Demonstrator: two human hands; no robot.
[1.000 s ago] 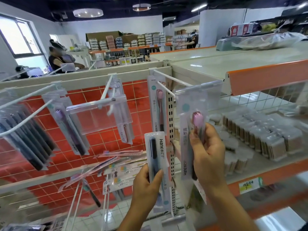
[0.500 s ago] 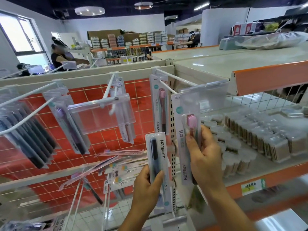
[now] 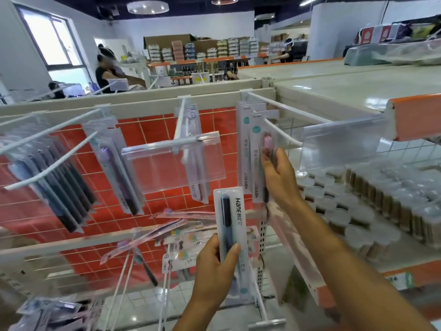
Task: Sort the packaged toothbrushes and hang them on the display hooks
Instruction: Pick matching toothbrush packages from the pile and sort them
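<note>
My right hand (image 3: 278, 177) grips a packaged pink toothbrush (image 3: 262, 149) whose top sits on a white display hook (image 3: 284, 132), just in front of another pink pack (image 3: 245, 149) hanging at the back. My left hand (image 3: 214, 266) holds a packaged dark blue toothbrush (image 3: 230, 225) upright, lower and in front of the rack. Purple packs (image 3: 112, 163) and dark packs (image 3: 59, 185) hang on hooks to the left. Several loose packs (image 3: 181, 237) lie on the lower bars.
A clear price-tag holder (image 3: 171, 168) hangs on the middle hook and another (image 3: 343, 144) on the right hook's tip. Shelves at right hold rows of small clear containers (image 3: 372, 199). An orange shelf edge (image 3: 417, 115) juts out at upper right. People stand far behind.
My right hand has pushed the pink pack from the hook's tip back along the hook toward the rack. My left hand and its blue pack have stayed about where they were.
</note>
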